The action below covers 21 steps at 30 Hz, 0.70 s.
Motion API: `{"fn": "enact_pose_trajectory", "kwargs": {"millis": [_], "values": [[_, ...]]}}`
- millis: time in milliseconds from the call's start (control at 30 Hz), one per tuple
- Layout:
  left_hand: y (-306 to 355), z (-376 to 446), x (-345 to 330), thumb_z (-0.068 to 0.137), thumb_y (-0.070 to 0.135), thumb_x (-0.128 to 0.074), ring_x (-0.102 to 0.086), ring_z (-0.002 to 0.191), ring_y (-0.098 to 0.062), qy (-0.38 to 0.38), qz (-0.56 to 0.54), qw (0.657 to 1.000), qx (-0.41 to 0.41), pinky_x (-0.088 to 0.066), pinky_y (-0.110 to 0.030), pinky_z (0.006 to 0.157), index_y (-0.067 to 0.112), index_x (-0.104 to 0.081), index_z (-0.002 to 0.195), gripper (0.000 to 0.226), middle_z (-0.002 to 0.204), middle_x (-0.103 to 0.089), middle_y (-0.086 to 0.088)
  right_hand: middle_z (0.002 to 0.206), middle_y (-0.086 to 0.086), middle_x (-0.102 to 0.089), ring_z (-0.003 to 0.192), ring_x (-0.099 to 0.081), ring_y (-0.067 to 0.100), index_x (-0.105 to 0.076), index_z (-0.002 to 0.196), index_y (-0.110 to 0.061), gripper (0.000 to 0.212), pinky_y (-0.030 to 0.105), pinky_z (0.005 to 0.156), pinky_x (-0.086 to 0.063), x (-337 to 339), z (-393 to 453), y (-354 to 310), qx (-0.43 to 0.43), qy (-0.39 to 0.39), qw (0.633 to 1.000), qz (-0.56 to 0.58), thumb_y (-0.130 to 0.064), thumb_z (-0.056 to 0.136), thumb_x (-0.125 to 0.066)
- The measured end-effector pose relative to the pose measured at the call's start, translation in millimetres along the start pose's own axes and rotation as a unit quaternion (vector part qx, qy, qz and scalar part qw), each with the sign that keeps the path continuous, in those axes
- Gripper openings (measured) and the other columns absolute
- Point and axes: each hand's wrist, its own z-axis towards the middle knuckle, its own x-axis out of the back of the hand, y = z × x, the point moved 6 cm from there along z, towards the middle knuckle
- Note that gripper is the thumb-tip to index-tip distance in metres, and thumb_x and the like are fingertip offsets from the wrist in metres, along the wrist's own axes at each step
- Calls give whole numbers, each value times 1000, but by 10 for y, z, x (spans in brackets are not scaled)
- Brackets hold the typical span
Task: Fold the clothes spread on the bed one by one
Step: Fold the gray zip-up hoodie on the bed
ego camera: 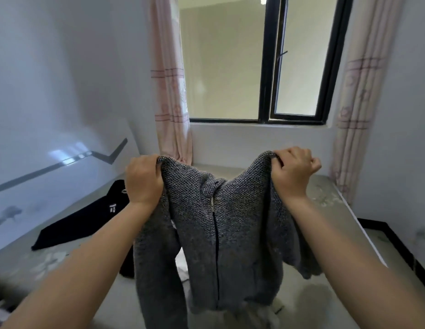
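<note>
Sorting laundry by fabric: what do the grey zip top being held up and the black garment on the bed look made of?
Grey zip top: chunky knit, likely wool or acrylic; coarse looped texture. Black garment: smooth matte fabric; fibre unclear.

Small white mark on black garment (pixel 88 222), too blurred to read.

Soft daylight, wide-angle view, slightly smeared

Light enters through the window (pixel 254 62) ahead, even and moderately bright, leaving the near side of the grey cardigan (pixel 221 233) in mild shade and a faint shadow on the bed (pixel 325 290) below it. A pale glare patch sits on the glossy headboard (pixel 64 155). Edges bow outward; the lower-left corner and wall textures look blurred.
</note>
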Motion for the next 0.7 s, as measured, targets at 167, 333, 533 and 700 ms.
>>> {"fn": "enact_pose_trajectory", "kwargs": {"millis": [167,333,533,700], "values": [[-419,310,524,86,-2,-50,-53,82,-44,66,-17,996,49,-36,-47,71,-11,-62,91,15,85,-61,-32,81,18,-65,87,-55,36,-72,84,-1,14,26,63,-3,138,205,-543,-45,47,998,14,-1,78,-59],[-990,487,537,92,4,-41,-53,88,-41,47,-24,994,93,-35,-44,70,-9,-57,98,21,96,-58,-30,96,18,-64,94,-52,31,-68,94,-3,18,30,62,-7,-271,242,-662,-84,-26,996,25,-7,84,-54],[-1768,288,-166,92,4,-38,-52,92,-38,-64,16,990,128,-37,-40,70,-4,-57,99,22,99,-57,-25,107,15,-64,100,-53,29,-68,99,-6,20,32,78,-15,-1378,-289,-568,-108,-186,976,2,-13,87,-54],[-2465,146,-1185,92,5,-38,-51,92,-38,-145,58,977,145,-38,-40,70,-4,-55,98,21,100,-56,-25,109,11,-62,101,-53,27,-68,101,-9,20,30,82,-15,-2553,-803,-292,-122,-261,957,-4,-13,87,-53]]}}
